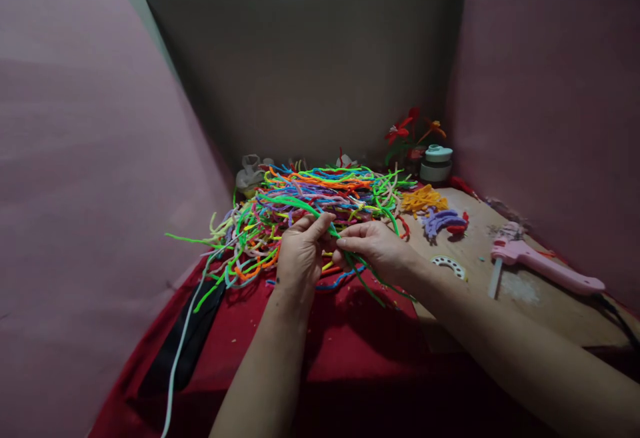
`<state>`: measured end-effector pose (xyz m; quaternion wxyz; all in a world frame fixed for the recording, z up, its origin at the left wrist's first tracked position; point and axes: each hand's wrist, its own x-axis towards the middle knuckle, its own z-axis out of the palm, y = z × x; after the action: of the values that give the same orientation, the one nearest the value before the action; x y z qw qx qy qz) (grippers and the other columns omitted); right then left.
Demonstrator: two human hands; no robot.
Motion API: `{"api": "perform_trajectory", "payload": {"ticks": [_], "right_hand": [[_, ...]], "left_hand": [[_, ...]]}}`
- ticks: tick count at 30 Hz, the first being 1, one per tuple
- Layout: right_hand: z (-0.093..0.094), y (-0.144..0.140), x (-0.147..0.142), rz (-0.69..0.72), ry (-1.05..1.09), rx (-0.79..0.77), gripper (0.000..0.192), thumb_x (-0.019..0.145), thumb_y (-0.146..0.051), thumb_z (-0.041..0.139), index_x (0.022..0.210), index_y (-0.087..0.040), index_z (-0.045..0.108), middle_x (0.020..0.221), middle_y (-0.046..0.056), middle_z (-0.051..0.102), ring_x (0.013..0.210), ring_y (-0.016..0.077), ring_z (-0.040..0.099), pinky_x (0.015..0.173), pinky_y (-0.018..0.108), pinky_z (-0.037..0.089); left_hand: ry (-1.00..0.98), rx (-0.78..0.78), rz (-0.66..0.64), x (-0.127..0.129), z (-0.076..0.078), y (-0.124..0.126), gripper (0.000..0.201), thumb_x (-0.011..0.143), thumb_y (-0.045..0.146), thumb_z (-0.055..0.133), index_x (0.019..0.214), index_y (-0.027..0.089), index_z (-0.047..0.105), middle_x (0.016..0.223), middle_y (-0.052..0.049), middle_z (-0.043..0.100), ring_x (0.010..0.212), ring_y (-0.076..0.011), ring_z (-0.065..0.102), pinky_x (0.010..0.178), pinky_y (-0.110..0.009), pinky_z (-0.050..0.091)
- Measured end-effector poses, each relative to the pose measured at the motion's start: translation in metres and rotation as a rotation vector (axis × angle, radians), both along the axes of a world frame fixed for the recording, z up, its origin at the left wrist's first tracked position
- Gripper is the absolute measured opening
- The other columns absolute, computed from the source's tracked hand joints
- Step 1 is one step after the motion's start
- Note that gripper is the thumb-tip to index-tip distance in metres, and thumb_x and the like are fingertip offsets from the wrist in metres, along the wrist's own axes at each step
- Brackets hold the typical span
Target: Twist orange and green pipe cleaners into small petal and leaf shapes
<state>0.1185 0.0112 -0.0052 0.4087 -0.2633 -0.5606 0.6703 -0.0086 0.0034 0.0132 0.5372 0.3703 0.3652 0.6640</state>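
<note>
Green pipe cleaners (295, 203) run through both my hands, their far ends reaching up and left over a heap, their near ends trailing down to the right. My left hand (303, 248) is closed round them, thumb on top. Close beside it, my right hand (373, 246) pinches the same strands between thumb and fingers. Behind and under the hands spreads a large tangled heap of pipe cleaners (320, 181) in many colours. The fingertips partly hide where the green strands meet.
A pink glue gun (545, 265) lies on a wooden board (480, 318) at right, with purple pieces (443, 221) and orange pieces (424, 199). Behind stand a pale green container (437, 163) and red flowers (399, 131). A white cable (183, 335) crosses a black object (185, 345) at left.
</note>
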Motion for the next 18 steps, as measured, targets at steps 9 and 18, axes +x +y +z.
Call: {"api": "perform_trajectory", "payload": {"ticks": [9, 18], "right_hand": [[0.0022, -0.0052, -0.0039, -0.161, -0.068, 0.072, 0.023, 0.075, -0.033, 0.056, 0.061, -0.015, 0.054, 0.044, -0.007, 0.043, 0.037, 0.0037, 0.030, 0.037, 0.019, 0.021], [-0.0017, -0.0017, -0.0020, -0.373, -0.003, 0.269, 0.019, 0.078, -0.028, 0.050, 0.065, -0.015, 0.056, 0.063, -0.002, 0.050, 0.059, 0.0091, 0.045, 0.059, 0.022, 0.042]], "left_hand": [[0.016, -0.018, 0.008, 0.0001, -0.0021, 0.0014, 0.032, 0.054, 0.024, 0.079, 0.069, 0.015, 0.052, 0.050, 0.007, 0.049, 0.041, -0.0064, 0.049, 0.040, -0.017, 0.035], [-0.127, -0.144, -0.059, 0.0046, -0.0025, -0.0027, 0.026, 0.054, 0.022, 0.078, 0.065, 0.012, 0.056, 0.054, 0.001, 0.061, 0.043, -0.0061, 0.051, 0.039, -0.016, 0.037]]}}
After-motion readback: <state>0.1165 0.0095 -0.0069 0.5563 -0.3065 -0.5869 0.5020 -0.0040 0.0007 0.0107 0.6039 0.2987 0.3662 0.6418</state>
